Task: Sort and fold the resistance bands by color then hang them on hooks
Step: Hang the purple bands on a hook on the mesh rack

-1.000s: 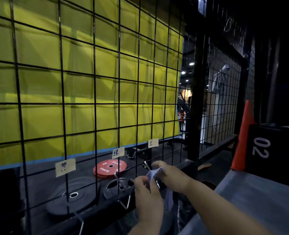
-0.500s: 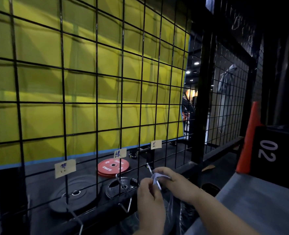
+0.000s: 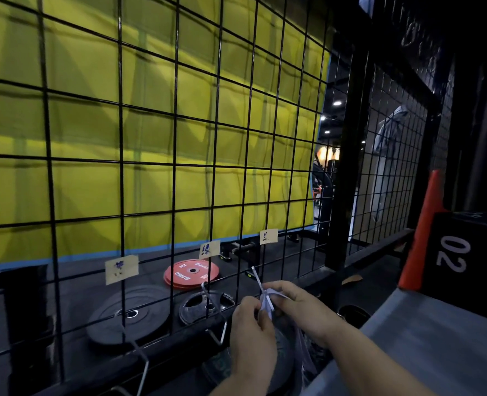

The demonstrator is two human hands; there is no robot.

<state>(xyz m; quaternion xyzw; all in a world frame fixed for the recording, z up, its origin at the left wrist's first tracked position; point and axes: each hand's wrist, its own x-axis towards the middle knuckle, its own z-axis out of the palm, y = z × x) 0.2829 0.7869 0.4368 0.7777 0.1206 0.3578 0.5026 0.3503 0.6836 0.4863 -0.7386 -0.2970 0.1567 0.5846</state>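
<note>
The left hand (image 3: 250, 332) and right hand (image 3: 296, 307) pinch a folded pale-lilac rubber resistance band (image 3: 266, 303) near the black wire grid's (image 3: 176, 164) lower right corner. It is bunched narrow just beside a silver metal hook (image 3: 256, 277), likely so the loop slips on.

Three paper labels (image 3: 121, 269) sit in a row low on the wire grid panel (image 3: 174, 164), a hook (image 3: 208, 292) below each. Weight plates (image 3: 192, 274) lie on the floor behind the panel. Plyo box (image 3: 465, 252) and cone (image 3: 425, 232) stand to the right.
</note>
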